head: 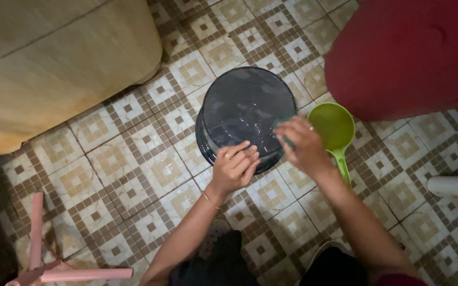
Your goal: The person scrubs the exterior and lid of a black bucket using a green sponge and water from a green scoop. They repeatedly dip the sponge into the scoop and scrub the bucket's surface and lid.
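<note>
A dark round tub [239, 106] stands upside down on the tiled floor, its wet bottom facing up. My left hand [234, 168] rests flat on its near rim, fingers together, with a ring and a thin bracelet showing. My right hand [302, 143] presses a small green scrub pad [282, 127] against the tub's right side. A green plastic dipper [334, 127] lies on the floor just right of the tub, partly behind my right hand.
A large red tub [409, 53] fills the upper right. A beige container [49, 63] takes up the upper left. Pink plastic bars [54, 273] lie at the lower left. A white object [454, 186] shows at the right edge.
</note>
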